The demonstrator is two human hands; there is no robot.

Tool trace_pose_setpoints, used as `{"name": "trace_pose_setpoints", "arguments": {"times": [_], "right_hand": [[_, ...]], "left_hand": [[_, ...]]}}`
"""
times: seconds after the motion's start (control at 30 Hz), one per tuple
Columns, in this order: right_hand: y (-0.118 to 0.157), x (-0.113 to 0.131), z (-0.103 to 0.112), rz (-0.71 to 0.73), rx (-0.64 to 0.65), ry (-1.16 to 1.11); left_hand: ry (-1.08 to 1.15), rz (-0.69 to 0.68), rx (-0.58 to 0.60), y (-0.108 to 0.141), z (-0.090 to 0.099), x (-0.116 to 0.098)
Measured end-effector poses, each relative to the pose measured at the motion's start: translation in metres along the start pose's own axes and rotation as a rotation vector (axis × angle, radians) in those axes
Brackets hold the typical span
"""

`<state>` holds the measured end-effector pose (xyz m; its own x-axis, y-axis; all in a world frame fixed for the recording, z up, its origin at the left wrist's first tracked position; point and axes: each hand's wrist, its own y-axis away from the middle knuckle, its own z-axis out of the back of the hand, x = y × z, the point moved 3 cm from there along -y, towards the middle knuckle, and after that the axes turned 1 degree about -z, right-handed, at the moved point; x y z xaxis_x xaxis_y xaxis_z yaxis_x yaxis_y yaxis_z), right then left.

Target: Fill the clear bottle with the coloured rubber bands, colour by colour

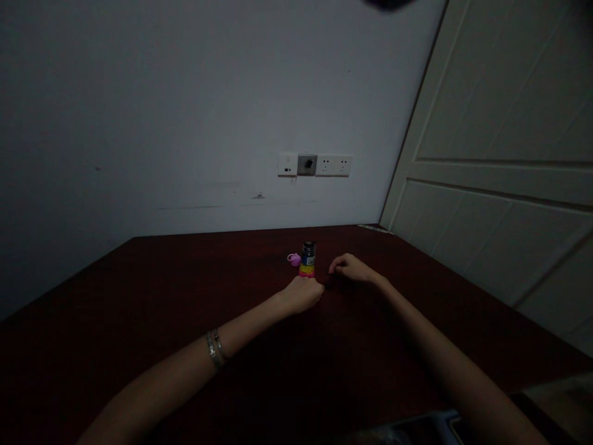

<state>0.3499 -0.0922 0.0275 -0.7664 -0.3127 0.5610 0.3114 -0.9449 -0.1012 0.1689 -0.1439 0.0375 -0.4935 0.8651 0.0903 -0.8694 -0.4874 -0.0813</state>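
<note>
A small bottle (308, 256) stands upright on the dark red table, with a black neck, a blue label and yellow and pink below. My left hand (302, 294) is closed, back upward, directly in front of its lower part. It covers the bottle's base, and whether the fingers grip it or something else is hidden. A pink piece with a ring (294, 259) shows just left of the bottle. To the right of the bottle, and apart from it, my right hand (353, 268) has its fingers bent inward and together. Anything between those fingertips is too dark and small to name.
A dark red tabletop (185, 284) reaches back to a pale wall with a row of sockets (315, 165). Along the right side stands a white panelled door (500, 154). A thin flat strip (374, 228) lies at the far right corner. The scene is dim.
</note>
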Motion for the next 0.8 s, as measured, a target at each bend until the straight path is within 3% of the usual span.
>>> {"name": "trace_pose_setpoints", "arguments": {"times": [0.27,0.47,0.63,0.8], "right_hand": [[0.014,-0.022,-0.002,-0.086,-0.154,-0.071],[0.020,-0.021,0.003,-0.096,-0.205,-0.113],[0.022,-0.020,0.004,-0.074,-0.233,-0.119],[0.020,-0.025,0.003,-0.104,-0.248,-0.122]], "left_hand": [[-0.010,-0.027,-0.030,-0.005,-0.004,0.001],[0.010,-0.057,-0.015,-0.006,0.001,-0.004],[0.207,-0.058,-0.116,-0.001,0.046,0.000],[0.532,0.134,-0.394,0.001,0.100,0.041]]}}
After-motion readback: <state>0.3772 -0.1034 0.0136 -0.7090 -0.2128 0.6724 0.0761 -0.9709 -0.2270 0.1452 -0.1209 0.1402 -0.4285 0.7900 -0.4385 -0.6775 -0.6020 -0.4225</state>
